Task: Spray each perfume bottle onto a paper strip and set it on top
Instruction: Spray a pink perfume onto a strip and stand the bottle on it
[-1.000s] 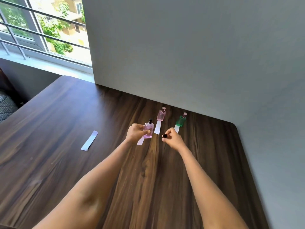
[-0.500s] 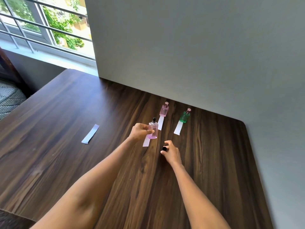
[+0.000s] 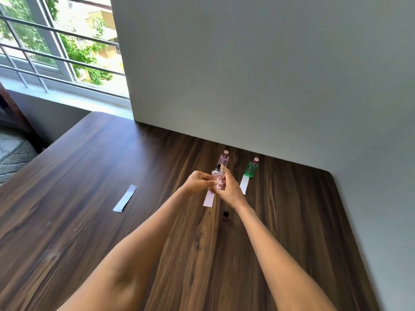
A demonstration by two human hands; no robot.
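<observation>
Both hands, left hand [image 3: 198, 181] and right hand [image 3: 230, 187], grip uncapped pink bottle [image 3: 218, 178] over paper strip [image 3: 208, 198]; black cap [image 3: 225, 213] on table [image 3: 89, 198]; next: press the nozzle

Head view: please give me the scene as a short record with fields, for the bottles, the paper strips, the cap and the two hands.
held bottle: pink bottle, uncapped, black nozzle showing
left hand: grips it
right hand: also on it
black cap: lying on the table
standing bottles: purple bottle; green bottle on a strip
strip under hands: bare
spare strip: far left, bare
</observation>
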